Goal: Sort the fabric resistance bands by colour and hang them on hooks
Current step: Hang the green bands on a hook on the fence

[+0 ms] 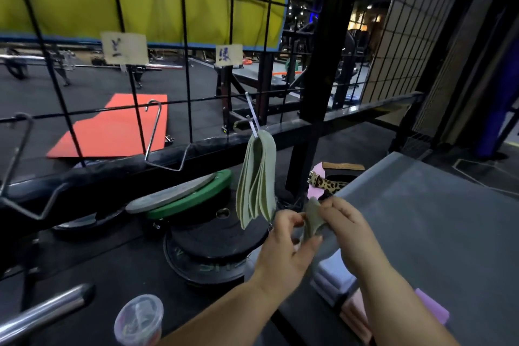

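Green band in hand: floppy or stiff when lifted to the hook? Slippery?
Likely floppy: the green band creases and folds between the left hand and right hand. Probably light, since fingertip pinches seem to carry it. Probably not slippery: the hung bands drape limp on the thin hook.

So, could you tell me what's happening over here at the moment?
A person is pinching a pale green band in both the left hand and right hand beside the grey table. Several matching green bands already hang from a hook on the wire grid, under a paper label. The two hooks further left hold nothing.
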Demonstrator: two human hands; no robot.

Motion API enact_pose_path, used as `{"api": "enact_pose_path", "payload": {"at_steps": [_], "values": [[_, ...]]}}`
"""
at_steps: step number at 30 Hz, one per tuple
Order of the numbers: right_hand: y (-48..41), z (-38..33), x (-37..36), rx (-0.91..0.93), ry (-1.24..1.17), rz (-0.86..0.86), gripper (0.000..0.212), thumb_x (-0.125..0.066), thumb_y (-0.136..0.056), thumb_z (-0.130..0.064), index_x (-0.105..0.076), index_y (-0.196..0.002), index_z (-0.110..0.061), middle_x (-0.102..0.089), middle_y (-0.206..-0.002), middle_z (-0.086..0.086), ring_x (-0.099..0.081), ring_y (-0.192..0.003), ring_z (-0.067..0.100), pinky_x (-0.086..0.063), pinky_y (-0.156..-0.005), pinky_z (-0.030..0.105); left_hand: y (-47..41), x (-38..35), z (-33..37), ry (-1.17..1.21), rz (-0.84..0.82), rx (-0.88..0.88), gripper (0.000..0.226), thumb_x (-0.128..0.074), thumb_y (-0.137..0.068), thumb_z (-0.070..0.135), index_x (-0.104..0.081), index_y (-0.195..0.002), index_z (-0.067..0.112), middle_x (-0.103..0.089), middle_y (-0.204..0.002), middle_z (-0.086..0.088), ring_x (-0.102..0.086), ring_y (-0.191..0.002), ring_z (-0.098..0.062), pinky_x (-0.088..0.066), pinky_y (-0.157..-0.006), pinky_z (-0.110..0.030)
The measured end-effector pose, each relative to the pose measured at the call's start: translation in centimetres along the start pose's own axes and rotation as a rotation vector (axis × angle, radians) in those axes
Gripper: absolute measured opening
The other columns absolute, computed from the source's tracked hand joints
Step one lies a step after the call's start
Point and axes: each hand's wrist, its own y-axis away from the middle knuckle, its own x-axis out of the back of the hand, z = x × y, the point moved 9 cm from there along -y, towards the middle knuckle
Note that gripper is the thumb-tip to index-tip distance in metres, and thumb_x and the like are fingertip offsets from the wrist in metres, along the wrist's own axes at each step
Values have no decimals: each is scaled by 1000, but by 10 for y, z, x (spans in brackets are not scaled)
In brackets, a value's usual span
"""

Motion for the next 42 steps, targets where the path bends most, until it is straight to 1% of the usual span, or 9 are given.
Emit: {"api": "enact_pose_path", "payload": {"at_steps": [5,9,13,16,19,23,33,38,42], "values": [[4,-16,-10,32,-86,-72,33,-67,-64,-42,-45,-62,-17,-39,-62,7,-36,-58,16,-32,-52,26,4,11,31,25,9,-67,50,-51,-79,65,-48,-110,26,-62,-104,16,-61,-98,-3,-52,-82,-35],[5,-26,-18,21,-189,-108,40,-72,-62,-44,-52,-74,-12,-53,-73,11,-53,-67,18,-42,-61,30,5,25,48,48,50,-95,42,-53,-82,59,-52,-108,27,-63,-101,13,-62,-96,-6,-52,-82,-35],[11,-40,-33,58,-259,-230,54,-85,-59,-56,-55,-78,-15,-52,-78,13,-51,-71,22,-45,-62,29,9,42,65,88,95,-122,24,-57,-86,46,-56,-102,27,-65,-91,10,-63,-84,-5,-51,-75,-25],[14,-53,-43,89,-301,-296,48,-89,-59,-35,-55,-84,-12,-61,-77,4,-59,-70,17,-51,-63,25,10,57,71,116,129,-121,29,-55,-85,54,-57,-99,29,-67,-92,10,-66,-85,-6,-54,-76,-30],[16,-63,-49,108,-289,-281,31,-77,-67,-15,-53,-86,-9,-64,-76,2,-62,-71,16,-53,-65,25,11,66,76,132,125,-110,27,-58,-86,56,-58,-99,32,-68,-93,9,-67,-86,-8,-56,-75,-32],[16,-77,-56,149,-258,-249,30,-79,-64,-25,-57,-82,-13,-63,-77,3,-61,-69,12,-51,-63,21,15,83,86,105,176,-130,7,-62,-91,33,-61,-98,30,-67,-92,16,-65,-83,-2,-50,-70,-15],[15,-102,-70,203,-162,-220,22,-76,-69,-38,-61,-78,-25,-63,-78,1,-61,-71,14,-50,-65,26,18,110,99,163,285,-134,7,-63,-91,26,-63,-98,23,-68,-87,14,-65,-75,-2,-48,-64,-13],[12,-119,-74,238,-150,-225,29,-69,-78,-26,-58,-105,-22,-71,-91,2,-69,-82,18,-54,-70,27,16,127,104,38,425,-166,2,-63,-90,31,-62,-91,30,-63,-84,13,-60,-80,-4,-44,-66,-13],[5,-133,-78,264,-65,-220,27,-69,-81,-27,-60,-106,-23,-73,-97,0,-69,-86,14,-55,-72,25,12,134,109,64,504,-163,2,-63,-91,28,-62,-91,27,-62,-88,9,-59,-81,-3,-44,-68,-10]]}}
